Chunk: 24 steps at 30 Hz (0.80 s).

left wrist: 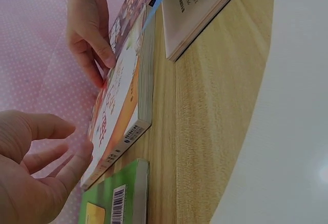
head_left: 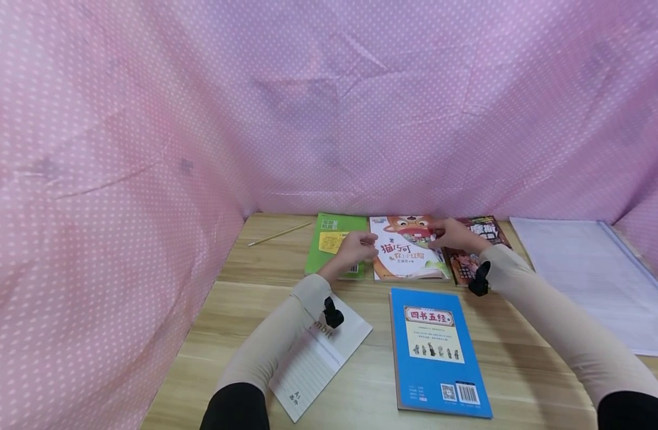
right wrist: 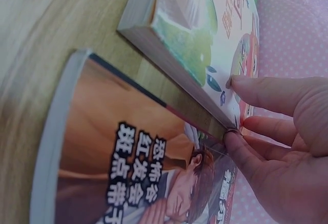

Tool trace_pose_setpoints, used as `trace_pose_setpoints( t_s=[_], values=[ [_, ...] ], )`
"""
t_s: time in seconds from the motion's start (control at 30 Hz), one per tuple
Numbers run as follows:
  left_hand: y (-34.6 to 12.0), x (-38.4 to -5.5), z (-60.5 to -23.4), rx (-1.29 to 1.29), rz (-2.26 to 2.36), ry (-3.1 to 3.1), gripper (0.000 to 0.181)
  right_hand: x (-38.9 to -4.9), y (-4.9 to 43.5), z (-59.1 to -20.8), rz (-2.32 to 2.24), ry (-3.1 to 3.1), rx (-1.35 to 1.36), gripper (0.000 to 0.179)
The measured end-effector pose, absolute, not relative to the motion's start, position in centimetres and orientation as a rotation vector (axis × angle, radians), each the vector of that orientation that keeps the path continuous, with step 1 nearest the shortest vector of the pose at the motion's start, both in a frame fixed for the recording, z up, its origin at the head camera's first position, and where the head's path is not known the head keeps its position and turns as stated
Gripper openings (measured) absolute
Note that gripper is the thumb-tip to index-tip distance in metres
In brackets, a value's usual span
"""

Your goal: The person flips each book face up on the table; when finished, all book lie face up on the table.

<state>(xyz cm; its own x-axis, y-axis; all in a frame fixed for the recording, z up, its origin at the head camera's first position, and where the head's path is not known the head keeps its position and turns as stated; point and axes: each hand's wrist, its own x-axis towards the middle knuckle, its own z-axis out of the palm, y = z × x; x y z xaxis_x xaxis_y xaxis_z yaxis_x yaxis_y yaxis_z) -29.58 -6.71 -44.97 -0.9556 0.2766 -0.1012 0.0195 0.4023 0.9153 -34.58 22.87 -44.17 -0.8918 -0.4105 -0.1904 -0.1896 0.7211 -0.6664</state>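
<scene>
A white picture book [head_left: 398, 257] with a cartoon animal on its cover lies at the back of the table between both hands. My left hand [head_left: 355, 249] hovers at its left edge, fingers loosely bent and holding nothing; in the left wrist view a fingertip [left wrist: 84, 155] is close to the cover, and contact is unclear. At the right edge, my right hand [head_left: 458, 235] pinches the book, the thumb [right wrist: 246, 88] on the cover and the fingers beside the edge. A green book [head_left: 318, 251] lies left of it, a dark comic-style book [head_left: 463, 266] to its right.
Nearer the front are a blue book [head_left: 436, 382] and a white A5 notebook [head_left: 312, 370], partly under the left forearm. A pencil [head_left: 280, 233] lies at the back left. White sheets [head_left: 576, 275] cover the right side. Pink dotted cloth [head_left: 329, 119] hangs behind the table.
</scene>
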Motion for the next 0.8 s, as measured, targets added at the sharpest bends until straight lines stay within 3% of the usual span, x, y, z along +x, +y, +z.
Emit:
trace_pose_setpoints(
  t_s=[0.5,0.8],
  values=[
    [-9.3,-29.8,-43.7,0.190,1.600,2.494,0.043,-34.7,21.6,-44.6,-0.955,2.655,-0.442,0.065],
    [-12.3,-30.1,-43.3,0.171,1.611,2.523,0.048,-34.6,18.3,-43.8,-1.010,2.679,-0.519,0.060]
  ],
)
